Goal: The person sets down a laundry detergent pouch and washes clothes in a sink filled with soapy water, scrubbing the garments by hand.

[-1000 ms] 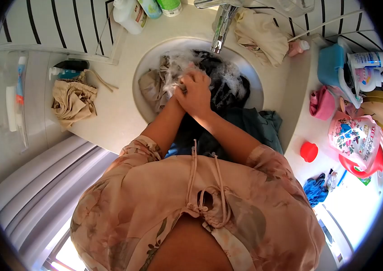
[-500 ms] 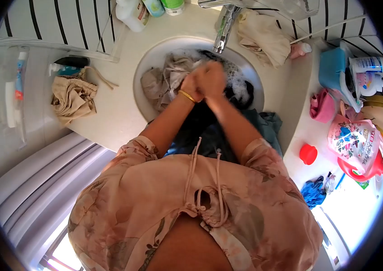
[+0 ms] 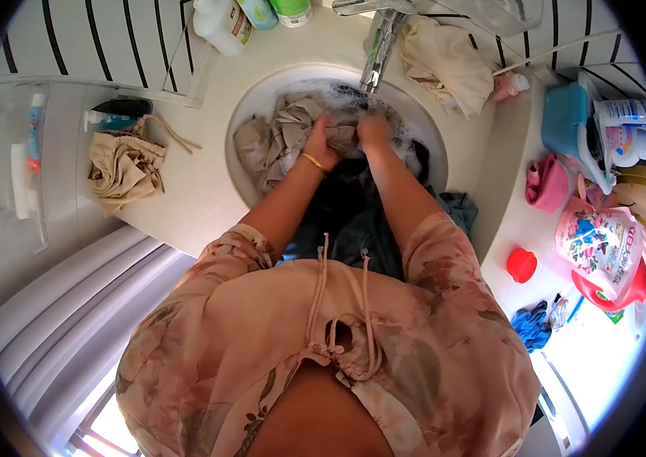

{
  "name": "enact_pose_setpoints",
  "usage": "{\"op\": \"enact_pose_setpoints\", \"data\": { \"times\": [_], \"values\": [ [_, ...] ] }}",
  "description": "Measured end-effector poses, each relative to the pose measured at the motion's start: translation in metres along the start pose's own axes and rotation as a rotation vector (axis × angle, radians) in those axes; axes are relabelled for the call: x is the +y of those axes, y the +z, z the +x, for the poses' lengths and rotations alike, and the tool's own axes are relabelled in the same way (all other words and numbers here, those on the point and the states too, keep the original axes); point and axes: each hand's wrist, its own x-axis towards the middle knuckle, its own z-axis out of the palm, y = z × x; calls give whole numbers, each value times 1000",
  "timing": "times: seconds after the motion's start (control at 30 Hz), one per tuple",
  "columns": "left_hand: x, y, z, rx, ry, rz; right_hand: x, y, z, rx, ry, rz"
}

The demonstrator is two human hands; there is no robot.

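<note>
Beige cloth point(image 3: 297, 120) lies wet and bunched in the left and middle of the round white sink point(image 3: 241, 171), with suds at the back. My left hand point(image 3: 321, 146) is at the cloth's right part, thumb up, its fingers partly hidden in the folds. A short distance to the right, my right hand point(image 3: 373, 131) presses at the cloth's right end, fingers curled down and blurred. Dark cloth point(image 3: 346, 190) lies under and in front of my hands, and dark green cloth point(image 3: 456, 207) hangs over the sink's front right edge.
A chrome faucet point(image 3: 376, 61) reaches over the sink's back. Beige cloths lie left point(image 3: 126, 164) and back right point(image 3: 445, 65). Bottles point(image 3: 220, 27) stand behind. On the right are a blue container point(image 3: 564, 118), pink cloth point(image 3: 546, 183), a red cap point(image 3: 521, 265) and a detergent pouch point(image 3: 597, 240).
My hands were pressed together over the sink; now they are apart, the right one further right and lower at the cloth. Beige cloth now extends further right between them.
</note>
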Motion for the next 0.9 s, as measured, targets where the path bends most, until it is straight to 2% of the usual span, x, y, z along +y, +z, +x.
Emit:
{"op": "enact_pose_setpoints", "data": {
  "times": [0.07, 0.13, 0.17, 0.2, 0.3, 0.33, 0.37, 0.43, 0.47, 0.53, 0.57, 0.63, 0.7, 0.73, 0.77, 0.83, 0.87, 0.9],
  "values": [
    [9, 12, -14, 38, -18, -37, -70, -44, -14, -25, 374, 568],
    [21, 30, -32, 153, -64, 33, -92, -56, -52, -86, -49, 393],
    [17, 25, -32, 73, 63, 217, -107, -55, -79, 148, -344, 400],
    [10, 15, -27, -9, 192, 401, -136, -83, -103, 42, -399, 255],
    [-6, -15, -14, -252, 595, 962, -126, -63, -84, 120, -528, -63],
    [-6, -21, -15, -229, 528, 885, -126, -70, -64, -3, -267, -153],
    [-5, -20, -19, -202, 465, 805, -126, -76, -46, -27, -65, 119],
    [4, 20, -43, 49, -53, 105, -104, -66, -17, -76, 177, 199],
    [5, 33, -49, 86, -1, 100, -103, -59, -23, 44, 46, 191],
    [13, 13, -39, -259, -33, -77, -104, -51, -52, 277, -220, 155],
    [18, -6, -28, -430, -49, -167, -114, -58, -74, 185, -321, 164],
    [10, -31, -9, -458, -230, -879, -139, -79, -111, -5, -514, 194],
    [-15, -21, -6, -332, -504, -2351, -123, -78, -81, -1, -291, 111],
    [2, 6, -23, 216, -992, -2922, -110, -75, -55, 0, -181, 75],
    [0, 11, -23, 117, -722, -2187, -94, -72, -31, -1, -67, 38],
    [-20, 25, -13, -11, -222, -699, -52, -70, 14, -210, 152, 176],
    [-23, 28, -8, -74, 21, 45, -51, -68, 12, -86, 169, 333],
    [-22, 27, -5, -39, 25, 58, -50, -68, 2, 35, 186, 481]
  ]
}}
